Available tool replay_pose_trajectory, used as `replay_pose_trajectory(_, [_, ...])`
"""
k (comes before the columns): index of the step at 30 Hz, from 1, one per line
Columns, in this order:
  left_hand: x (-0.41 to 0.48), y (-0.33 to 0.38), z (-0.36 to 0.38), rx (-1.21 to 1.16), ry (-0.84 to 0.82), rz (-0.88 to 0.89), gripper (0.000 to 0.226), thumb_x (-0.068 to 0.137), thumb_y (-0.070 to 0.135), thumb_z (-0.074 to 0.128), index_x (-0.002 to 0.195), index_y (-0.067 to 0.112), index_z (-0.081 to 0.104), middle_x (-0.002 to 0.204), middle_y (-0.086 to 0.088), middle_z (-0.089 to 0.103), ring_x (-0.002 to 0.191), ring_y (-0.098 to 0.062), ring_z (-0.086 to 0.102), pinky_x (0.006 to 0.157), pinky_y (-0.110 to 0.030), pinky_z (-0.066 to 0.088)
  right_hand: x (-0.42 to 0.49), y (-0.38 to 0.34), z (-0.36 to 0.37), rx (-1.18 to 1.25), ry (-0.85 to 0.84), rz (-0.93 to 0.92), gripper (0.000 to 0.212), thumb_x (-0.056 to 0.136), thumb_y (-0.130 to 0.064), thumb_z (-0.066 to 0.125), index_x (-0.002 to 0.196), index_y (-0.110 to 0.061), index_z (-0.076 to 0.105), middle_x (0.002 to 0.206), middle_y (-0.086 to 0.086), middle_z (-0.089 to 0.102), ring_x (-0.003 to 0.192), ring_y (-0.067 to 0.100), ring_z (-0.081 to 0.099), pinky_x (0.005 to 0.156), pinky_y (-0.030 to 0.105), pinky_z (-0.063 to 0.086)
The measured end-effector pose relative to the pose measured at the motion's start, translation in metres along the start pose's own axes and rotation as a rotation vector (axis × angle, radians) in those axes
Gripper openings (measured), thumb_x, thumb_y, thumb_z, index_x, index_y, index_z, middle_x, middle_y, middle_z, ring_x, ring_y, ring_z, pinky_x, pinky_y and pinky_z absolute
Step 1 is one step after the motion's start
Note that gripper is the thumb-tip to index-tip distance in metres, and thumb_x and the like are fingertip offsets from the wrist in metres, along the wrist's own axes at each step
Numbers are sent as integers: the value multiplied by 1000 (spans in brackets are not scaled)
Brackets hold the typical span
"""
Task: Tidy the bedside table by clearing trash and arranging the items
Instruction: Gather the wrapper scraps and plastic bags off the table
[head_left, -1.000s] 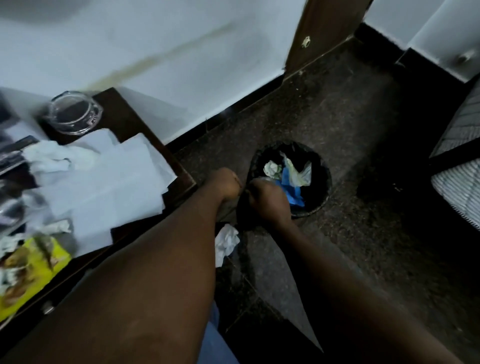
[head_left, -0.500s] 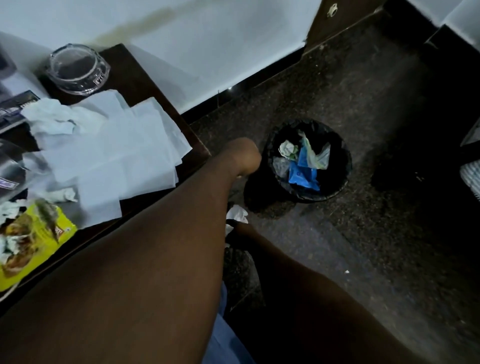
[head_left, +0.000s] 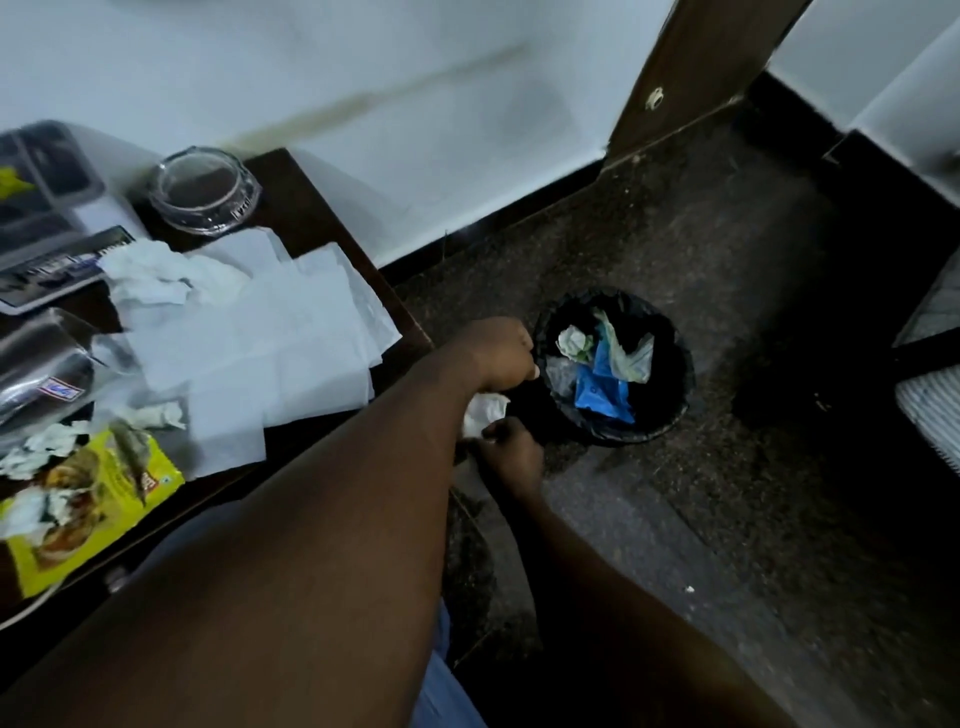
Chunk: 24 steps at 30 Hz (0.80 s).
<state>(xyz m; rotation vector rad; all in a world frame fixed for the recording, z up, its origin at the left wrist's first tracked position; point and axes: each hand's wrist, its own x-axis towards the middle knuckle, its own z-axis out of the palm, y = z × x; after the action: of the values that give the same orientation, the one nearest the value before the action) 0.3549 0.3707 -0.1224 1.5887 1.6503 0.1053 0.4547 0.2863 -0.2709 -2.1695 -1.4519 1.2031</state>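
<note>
A black trash bin (head_left: 675, 400) stands on the dark floor right of the bedside table (head_left: 306, 208); it holds a blue wrapper (head_left: 602, 389), crumpled paper and clear plastic. My left hand (head_left: 501, 353) is curled at the bin's left rim and seems to grip it. Just below, my right hand (head_left: 511, 457) is closed on a crumpled white tissue (head_left: 485, 410), low beside the bin and against its left side. On the table lie flat white napkins (head_left: 260, 353), a crumpled tissue (head_left: 161, 270), small paper scraps (head_left: 36, 452) and a yellow snack packet (head_left: 93, 499).
A glass ashtray (head_left: 205, 189) sits at the table's back corner, with a dark printed card (head_left: 57, 265) and a shiny silver packet (head_left: 41, 364) to the left. A wooden door frame (head_left: 691, 78) rises behind the bin. Striped fabric (head_left: 935, 415) edges the right.
My right hand went from the bin's rim down to the floor and has closed on the white tissue, lifting it toward the bin. My left hand stays at the rim.
</note>
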Motion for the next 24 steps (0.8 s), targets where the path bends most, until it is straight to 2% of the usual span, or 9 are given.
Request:
replay_pose_trajectory(2, [-10,7,-3,-25,16,21,18,89,22,75,102,10,73,101,-12,73,94,-26,71,88,-38,57,-3,-10,-20,95,81,-19,23,80,-21,71,100,-21,59,101,9,71,99,34,66,82,36,51])
replay_pose_trajectory(5, [-29,16,-12,-138,134,29,27,89,21,74,116,17,74,115,-4,75,99,-22,71,91,-38,58,-16,-31,-53,250,106,-134,31,84,-9,61,109,-25,54,102,6,67,97,30,65,83,40,54])
replay_pose_trajectory(8, [-51,20,-26,-238,365,28,26,91,18,67,116,21,73,118,-4,73,107,-23,67,94,-37,56,-30,-61,-83,364,112,-280,45,84,5,52,115,-26,61,102,8,69,92,24,64,78,35,50])
replay_pose_trajectory(10, [-68,19,-40,-275,534,12,27,91,18,65,116,23,73,120,-2,72,112,-23,66,95,-31,52,-42,-88,-101,472,120,-353,49,83,11,47,112,-23,68,110,10,72,99,23,66,85,37,54])
replay_pose_trajectory(13, [-96,11,-62,-334,635,27,31,91,28,69,122,25,71,125,-1,71,118,-21,64,99,-29,48,-65,-132,-121,674,121,-419,48,81,15,43,101,-17,74,108,12,75,98,25,70,83,35,59])
replay_pose_trajectory(16, [-130,-5,-83,-381,615,68,35,91,42,71,123,29,71,125,2,71,115,-17,65,98,-31,51,-86,-177,-126,795,26,-500,42,78,18,38,90,-5,71,85,14,72,74,22,67,66,29,55])
replay_pose_trajectory(19, [-170,-33,-95,-635,589,57,31,92,46,71,119,31,71,114,5,73,85,-13,75,66,-31,60,-109,-215,-118,755,-63,-541,43,79,17,35,83,-8,70,77,13,66,70,24,60,66,30,48])
replay_pose_trajectory(21, [-191,-49,-103,-762,611,42,23,93,42,72,111,27,73,102,3,73,65,-11,73,51,-26,56,-125,-239,-109,734,-168,-555,38,82,12,39,82,-9,71,74,8,68,67,18,62,64,26,49])
replay_pose_trajectory(24, [-216,-76,-122,-877,760,-30,13,93,28,75,99,16,74,97,-12,75,75,-24,73,63,-39,62,-148,-275,-91,553,-429,-604,25,76,-9,54,92,-12,73,93,9,73,91,22,69,83,36,55])
